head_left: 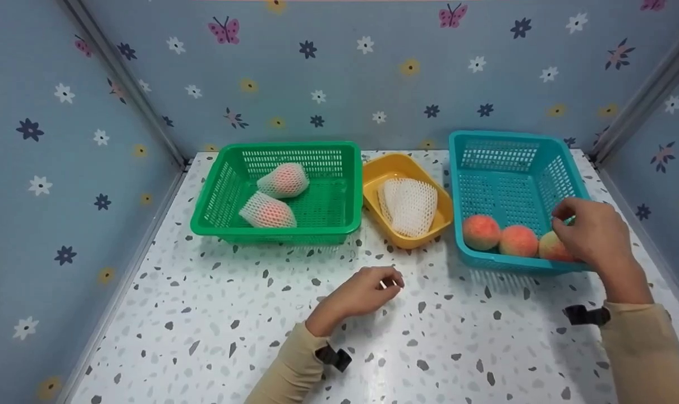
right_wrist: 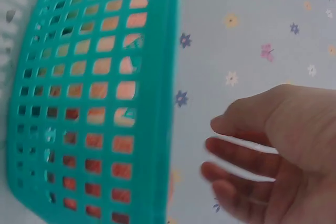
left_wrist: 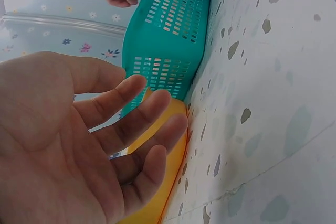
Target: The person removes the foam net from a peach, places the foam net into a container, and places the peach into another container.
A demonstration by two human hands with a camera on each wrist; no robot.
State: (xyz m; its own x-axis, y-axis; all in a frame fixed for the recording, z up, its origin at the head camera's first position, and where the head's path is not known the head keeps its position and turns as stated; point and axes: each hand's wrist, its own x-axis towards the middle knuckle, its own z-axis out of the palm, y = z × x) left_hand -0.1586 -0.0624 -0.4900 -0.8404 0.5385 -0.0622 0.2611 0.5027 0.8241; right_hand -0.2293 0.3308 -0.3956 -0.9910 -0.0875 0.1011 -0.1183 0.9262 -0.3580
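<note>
My right hand (head_left: pixel 595 233) hovers over the near right corner of a turquoise basket (head_left: pixel 496 185), fingers loosely bent. In the right wrist view nothing shows between its fingertips, which stay above the rim. Three peaches line the basket's near side: one peach (head_left: pixel 481 232) at the left, another peach (head_left: pixel 518 241) beside it, and a third peach (head_left: pixel 554 247) partly hidden by this hand. My left hand (head_left: pixel 367 292) hangs over the table with relaxed fingers, in front of a yellow basket (head_left: pixel 409 241). White foam nets (head_left: pixel 409 206) lie inside that basket.
At the left stands a green basket (head_left: pixel 278 231). It holds one peach in a foam net (head_left: pixel 286 179) and another netted peach (head_left: pixel 269 211). The speckled white table (head_left: pixel 233 325) is bounded by flowered panels (head_left: pixel 345 73) at the back and both sides.
</note>
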